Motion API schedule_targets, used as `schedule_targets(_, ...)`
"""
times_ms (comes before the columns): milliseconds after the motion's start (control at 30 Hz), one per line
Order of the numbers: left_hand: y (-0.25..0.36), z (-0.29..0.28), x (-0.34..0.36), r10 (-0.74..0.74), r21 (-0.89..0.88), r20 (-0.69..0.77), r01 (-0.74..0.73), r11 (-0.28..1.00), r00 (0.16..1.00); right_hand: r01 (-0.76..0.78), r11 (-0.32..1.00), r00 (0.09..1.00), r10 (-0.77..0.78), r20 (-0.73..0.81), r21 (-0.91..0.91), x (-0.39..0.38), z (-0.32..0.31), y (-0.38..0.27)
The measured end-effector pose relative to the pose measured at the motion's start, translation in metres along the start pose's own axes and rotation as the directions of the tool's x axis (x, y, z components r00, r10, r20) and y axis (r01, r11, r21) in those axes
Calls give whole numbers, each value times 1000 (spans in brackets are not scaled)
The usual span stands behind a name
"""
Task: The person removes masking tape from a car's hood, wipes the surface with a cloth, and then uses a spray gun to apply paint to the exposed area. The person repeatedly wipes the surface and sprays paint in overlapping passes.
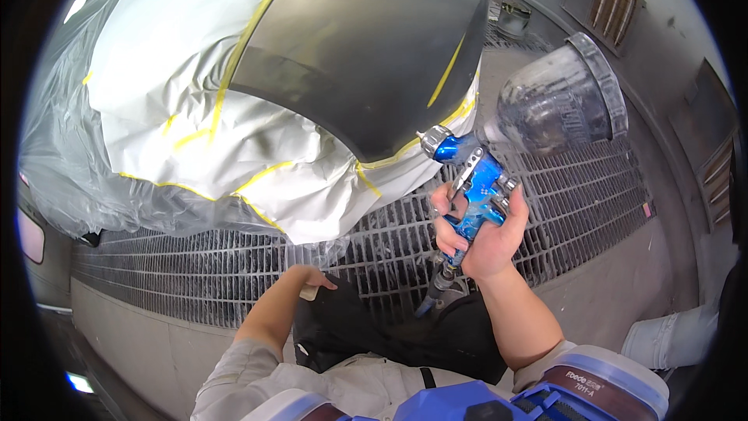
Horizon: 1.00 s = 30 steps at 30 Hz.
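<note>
At left, a clear plastic sheet [62, 140] hangs creased beside white masking paper [164, 39], which is wrinkled and edged with yellow tape [253, 31]. The left hand [313, 275] is low, at the dark trousers [335, 327]; a small pale piece [308, 293] shows beneath its fingers, and whether the grip is open or closed on it cannot be told. Inside the masking, a curved panel [366, 39] is dark grey and smooth, with a lighter sheen at its upper left and one slanting tape strip near its right edge.

Right of the panel's lower corner, above the floor grating [561, 195], is the spray gun [481, 179]: glossy blue body, silver nozzle pointing up and left, hose fitting below the handle. The right hand [495, 238] has its grip wrapped around the handle. Attached to the gun, the cup [545, 101] is translucent, tilted, smeared grey and closed by a grey lid; its contents cannot be made out. Near the grating's upper right edge stands a clear container [514, 17], contents likewise indistinct.
</note>
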<state>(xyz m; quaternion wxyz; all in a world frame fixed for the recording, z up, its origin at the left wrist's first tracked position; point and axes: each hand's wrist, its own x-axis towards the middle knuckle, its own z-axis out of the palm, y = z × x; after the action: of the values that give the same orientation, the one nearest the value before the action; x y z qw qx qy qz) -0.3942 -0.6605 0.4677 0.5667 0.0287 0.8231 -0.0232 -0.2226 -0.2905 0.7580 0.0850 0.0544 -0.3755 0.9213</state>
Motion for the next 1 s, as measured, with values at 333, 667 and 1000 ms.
schedule_targets(333,-13,11,-6,79,-49,-90,-83,995,993,-8,995,999,13,50,-99,-3,3,9)
schedule_targets(667,-17,26,-16,137,-24,-281,-150,988,950,-64,996,998,63,-21,-59,-6,0,13)
schedule_targets(1000,-18,-32,-437,149,354,-922,-619,701,-358,-70,993,996,65,-54,-97,-4,-9,11)
